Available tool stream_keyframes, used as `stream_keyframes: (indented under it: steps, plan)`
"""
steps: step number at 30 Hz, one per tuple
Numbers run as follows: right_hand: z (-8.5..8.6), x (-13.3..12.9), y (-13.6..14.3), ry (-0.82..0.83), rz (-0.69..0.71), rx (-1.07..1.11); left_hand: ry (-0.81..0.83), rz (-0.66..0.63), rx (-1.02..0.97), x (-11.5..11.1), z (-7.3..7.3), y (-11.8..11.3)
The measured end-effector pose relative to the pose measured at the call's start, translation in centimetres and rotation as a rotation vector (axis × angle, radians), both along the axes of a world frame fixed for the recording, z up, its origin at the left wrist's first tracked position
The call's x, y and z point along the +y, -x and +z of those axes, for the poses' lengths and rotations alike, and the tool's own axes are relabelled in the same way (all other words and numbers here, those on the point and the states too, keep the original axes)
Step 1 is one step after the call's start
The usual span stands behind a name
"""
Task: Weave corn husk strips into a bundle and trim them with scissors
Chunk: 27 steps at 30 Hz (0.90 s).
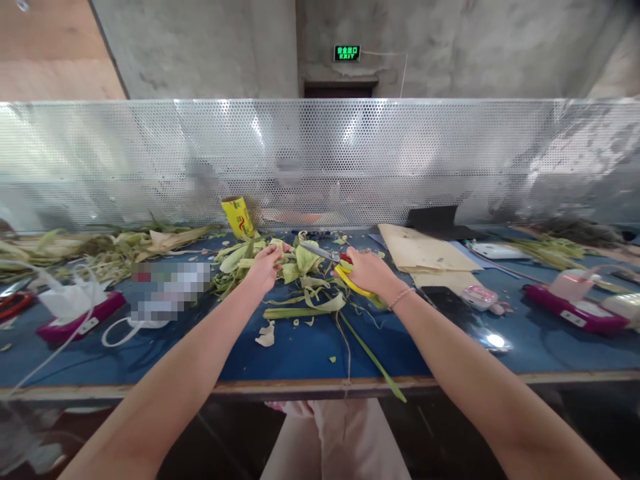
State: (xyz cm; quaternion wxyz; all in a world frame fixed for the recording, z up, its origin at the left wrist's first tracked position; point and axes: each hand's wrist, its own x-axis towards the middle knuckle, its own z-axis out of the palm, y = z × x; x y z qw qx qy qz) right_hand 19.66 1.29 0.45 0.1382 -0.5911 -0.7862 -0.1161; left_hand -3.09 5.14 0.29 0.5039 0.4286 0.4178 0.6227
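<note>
**A blue table covered in bits of leaf**

A grey wall is at the back, with a green exit sign up high. In front of it is a shiny metal screen full of tiny holes. The leaves are in a messy heap in the middle of the table, between the two hands and past them. Some are pale green and some look dry.

The right hand has its fingers wrapped around the scissors, which have yellow handles. The blades point left, right at the leaves. I can't tell if they touch one.

The left hand is at the left part of the heap. Its fingers are bent, but I can't tell how far apart the tips are, or if they pinch a leaf.

Nearer the person, a long green strip pokes over the table's front edge. A pale scrap lies to the left of it. A yellow box leans behind the heap. Brown paper lies past the right hand, with a pink case nearer the person. A purple power strip sits farther right, and another purple power strip is far over on the left.
</note>
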Motion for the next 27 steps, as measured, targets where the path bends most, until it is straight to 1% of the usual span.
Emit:
stream_keyframes:
  steps: [2,4,8,12,14,21,27]
  plan:
    - [0.0,-0.2,0.0,0.01,0.02,-0.082,-0.013,-0.014,0.007,-0.1,0.0,0.1]
    - [-0.2,-0.4,0.2,0.032,0.051,-0.121,-0.036,-0.034,0.052,-0.1,-0.1,0.1]
    - [-0.5,-0.6,0.6,0.071,0.086,-0.099,-0.103,-0.067,0.206,-0.2,-0.3,-0.1]
    - [-0.4,-0.7,0.8,0.062,0.094,-0.09,-0.219,-0.154,0.316,-0.6,-0.4,-0.6]
    - [-0.3,-0.7,0.7,0.047,0.098,-0.087,-0.252,-0.19,0.357,-0.7,-0.5,-0.8]
    - [0.0,-0.7,0.5,-0.001,0.106,-0.07,-0.266,-0.241,0.435,-0.7,-0.7,-0.8]
    - [0.2,-0.7,0.6,-0.022,0.094,-0.093,-0.253,-0.243,0.444,-1.0,-0.5,-1.1]
